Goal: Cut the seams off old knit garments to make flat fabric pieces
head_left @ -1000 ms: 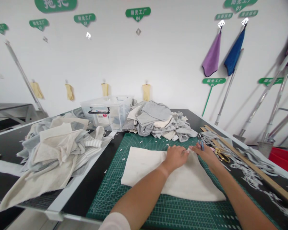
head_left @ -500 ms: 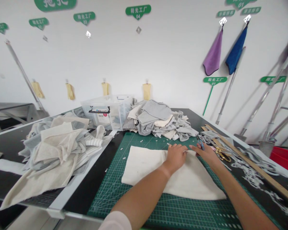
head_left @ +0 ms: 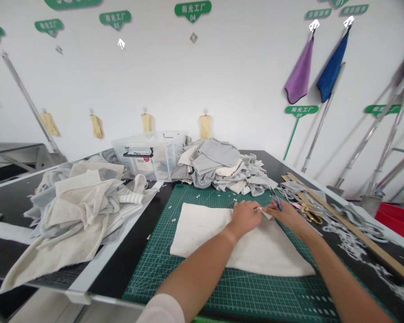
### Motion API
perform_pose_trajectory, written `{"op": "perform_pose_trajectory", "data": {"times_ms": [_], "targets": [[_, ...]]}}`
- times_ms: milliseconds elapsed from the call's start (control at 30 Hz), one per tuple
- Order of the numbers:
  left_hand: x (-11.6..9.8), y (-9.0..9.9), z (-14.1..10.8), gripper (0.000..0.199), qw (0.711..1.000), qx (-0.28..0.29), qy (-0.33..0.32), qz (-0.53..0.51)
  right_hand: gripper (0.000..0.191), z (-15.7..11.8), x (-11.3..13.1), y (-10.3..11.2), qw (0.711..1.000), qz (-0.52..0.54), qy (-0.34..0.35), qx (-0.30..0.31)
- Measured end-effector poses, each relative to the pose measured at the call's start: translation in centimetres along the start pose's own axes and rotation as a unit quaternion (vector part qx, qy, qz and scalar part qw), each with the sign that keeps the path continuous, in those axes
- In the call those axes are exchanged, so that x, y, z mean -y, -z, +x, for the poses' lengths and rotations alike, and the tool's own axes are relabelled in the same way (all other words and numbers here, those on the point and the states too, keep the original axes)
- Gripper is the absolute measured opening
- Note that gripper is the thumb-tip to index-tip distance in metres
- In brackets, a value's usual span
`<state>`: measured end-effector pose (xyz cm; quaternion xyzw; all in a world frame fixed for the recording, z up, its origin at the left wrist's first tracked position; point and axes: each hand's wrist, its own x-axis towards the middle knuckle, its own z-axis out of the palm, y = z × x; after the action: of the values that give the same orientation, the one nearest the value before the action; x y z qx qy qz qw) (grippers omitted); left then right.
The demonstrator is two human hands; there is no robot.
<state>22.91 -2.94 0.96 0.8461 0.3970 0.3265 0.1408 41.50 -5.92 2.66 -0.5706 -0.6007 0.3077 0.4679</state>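
A cream cloth (head_left: pixel 202 229) lies spread on the green cutting mat (head_left: pixel 148 269), its far right edge lifted between my two hands. My left hand (head_left: pixel 245 216) rests on the cloth with its fingers closed, pinching that far edge. Just to its right, my right hand (head_left: pixel 283 213) is closed too, its fingertips at the same raised edge. Tucked in my right hand is a small blue-handled tool (head_left: pixel 278 203) with a thin tip pointing up and away; its kind is hard to make out.
Grey and cream cloths (head_left: pixel 84 202) are heaped at left, with another heap (head_left: pixel 215 161) behind the mat. A clear plastic box (head_left: pixel 148 154) stands at the back. To the right lie gold-handled scissors (head_left: pixel 311 214), a wooden strip (head_left: pixel 350 224) and white scraps (head_left: pixel 352 244).
Both hands stay at the cloth's far edge, with the right fingertips shifted slightly left and bunching it. The blue-handled tool has tilted a little. The view has moved slightly.
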Motion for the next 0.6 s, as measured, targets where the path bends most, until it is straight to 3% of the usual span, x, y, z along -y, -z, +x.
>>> {"op": "perform_pose_trajectory", "data": {"times_ms": [267,400,600], "targets": [[0.6,-0.3,0.6,0.028,0.998,0.001,0.011,-0.066,0.052,0.6,-1.2,0.5,0.999,-0.041,0.028,0.015],[0.8,-0.6,0.9,0.021,0.995,-0.027,0.018,-0.096,0.045,0.6,-1.7,0.7,0.995,-0.094,0.020,0.001],[1.2,-0.9,1.0,0.018,0.990,-0.063,0.037,-0.117,0.032,0.9,-2.8,1.2,0.981,-0.183,0.063,-0.026]]}}
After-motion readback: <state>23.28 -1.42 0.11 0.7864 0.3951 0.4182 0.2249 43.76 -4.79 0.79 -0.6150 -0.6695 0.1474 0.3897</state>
